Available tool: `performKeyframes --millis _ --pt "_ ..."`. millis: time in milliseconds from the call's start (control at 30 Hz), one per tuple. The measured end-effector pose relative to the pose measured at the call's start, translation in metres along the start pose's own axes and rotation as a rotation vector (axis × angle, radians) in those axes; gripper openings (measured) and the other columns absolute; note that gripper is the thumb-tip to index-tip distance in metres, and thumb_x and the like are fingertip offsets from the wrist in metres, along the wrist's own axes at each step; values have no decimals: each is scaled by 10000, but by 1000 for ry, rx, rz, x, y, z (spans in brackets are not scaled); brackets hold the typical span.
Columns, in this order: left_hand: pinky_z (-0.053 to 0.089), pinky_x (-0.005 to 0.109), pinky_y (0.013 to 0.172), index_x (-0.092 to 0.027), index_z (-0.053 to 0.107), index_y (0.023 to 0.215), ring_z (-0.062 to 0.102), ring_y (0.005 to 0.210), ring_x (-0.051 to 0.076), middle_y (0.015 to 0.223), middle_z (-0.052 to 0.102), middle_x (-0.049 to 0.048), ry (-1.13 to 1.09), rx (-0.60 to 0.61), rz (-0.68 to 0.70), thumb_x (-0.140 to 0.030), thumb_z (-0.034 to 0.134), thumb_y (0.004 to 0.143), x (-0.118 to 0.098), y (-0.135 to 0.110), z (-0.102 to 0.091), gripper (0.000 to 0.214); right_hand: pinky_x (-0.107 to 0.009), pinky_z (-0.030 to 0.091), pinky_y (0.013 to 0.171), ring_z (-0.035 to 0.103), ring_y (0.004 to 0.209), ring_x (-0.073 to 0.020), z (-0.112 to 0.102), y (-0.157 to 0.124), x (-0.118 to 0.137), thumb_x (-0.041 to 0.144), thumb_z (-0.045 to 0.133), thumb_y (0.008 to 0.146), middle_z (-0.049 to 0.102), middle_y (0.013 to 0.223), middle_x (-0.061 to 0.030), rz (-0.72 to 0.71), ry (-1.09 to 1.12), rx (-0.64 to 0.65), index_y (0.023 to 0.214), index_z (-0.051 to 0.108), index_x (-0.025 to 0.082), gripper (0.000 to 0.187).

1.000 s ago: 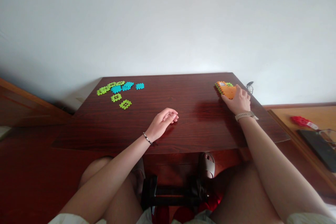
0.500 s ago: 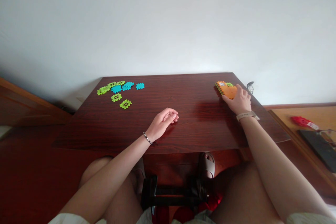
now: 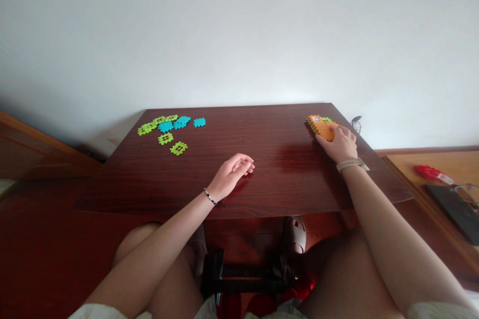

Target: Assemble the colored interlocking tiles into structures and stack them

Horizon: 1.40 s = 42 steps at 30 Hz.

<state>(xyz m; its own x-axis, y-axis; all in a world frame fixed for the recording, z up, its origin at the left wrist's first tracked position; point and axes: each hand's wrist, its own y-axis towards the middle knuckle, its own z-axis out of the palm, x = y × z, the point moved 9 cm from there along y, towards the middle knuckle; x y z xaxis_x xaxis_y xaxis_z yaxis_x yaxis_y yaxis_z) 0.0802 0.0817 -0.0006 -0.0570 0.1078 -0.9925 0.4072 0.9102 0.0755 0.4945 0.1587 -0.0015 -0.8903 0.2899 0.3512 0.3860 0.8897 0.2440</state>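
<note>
Orange tile stack sits at the far right corner of the table, close to the back edge and the right edge, with a bit of green showing behind it and a pale label on its far end. It looks flat and toothed along its sides.

Starting from the left, loose green and blue tiles lie scattered near the far left corner, flat on the dark red wood and well apart from both hands. A wide bare stretch of tabletop runs between them and the stack.

Near the front edge, about the middle, the left hand rests on its side, fingers loosely curled and holding nothing; a thin bracelet circles the wrist.

Further right, the right hand, with a pale strap on its wrist, covers the near end of the stack, fingers lying close together over the top and thumb against its near side.

Beyond the table's right edge stands a lighter side table carrying a red object and a dark flat one.
</note>
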Motion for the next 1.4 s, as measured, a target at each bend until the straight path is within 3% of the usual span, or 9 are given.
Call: performKeyframes --millis 267,600,900,1033,1167,1400 --pt "571 378 898 -192 692 1150 734 1001 232 1092 771 113 -2 -1 -4 -586 650 1034 -2 0 1 414 -622 458 1158 437 1460 -456 2 1 1 696 569 919 459 1650 -183 21 -42 46 1570 527 223 805" --pt "573 372 901 -189 689 1153 729 1008 228 1097 769 111 -11 5 1 -592 651 1033 1 1 1 423 -584 412 1183 448 1444 -429 4 6 -8 645 636 894 520 1584 -218 -18 55 -26 1567 535 169 830" --pt "568 360 895 -190 683 1155 731 1006 221 1099 769 107 -4 8 -1 -580 646 1039 1 1 1 408 -634 359 1196 360 1507 -469 -5 -1 0 691 698 857 379 1689 -213 19 78 -17 1667 392 243 975" --pt "570 362 895 -190 681 1159 732 1007 222 1102 769 108 -1 10 -5 -583 644 1038 2 1 1 413 -664 293 1229 294 1554 -465 -20 -9 18 647 650 931 372 1687 -230 -16 74 -79 1674 372 235 894" --pt "573 363 898 -186 680 1163 736 1008 224 1104 771 111 7 11 -6 -590 646 1034 2 2 1 425 -715 316 1209 332 1536 -492 -22 -18 44 620 668 924 353 1703 -248 -78 81 -74 1669 375 222 894" --pt "582 371 907 -192 682 1161 751 1005 228 1114 774 115 21 11 -12 -593 639 1031 4 3 0 424 -671 404 1213 403 1536 -463 -8 -61 119 593 625 975 434 1674 -244 -363 92 28 1668 405 182 835"
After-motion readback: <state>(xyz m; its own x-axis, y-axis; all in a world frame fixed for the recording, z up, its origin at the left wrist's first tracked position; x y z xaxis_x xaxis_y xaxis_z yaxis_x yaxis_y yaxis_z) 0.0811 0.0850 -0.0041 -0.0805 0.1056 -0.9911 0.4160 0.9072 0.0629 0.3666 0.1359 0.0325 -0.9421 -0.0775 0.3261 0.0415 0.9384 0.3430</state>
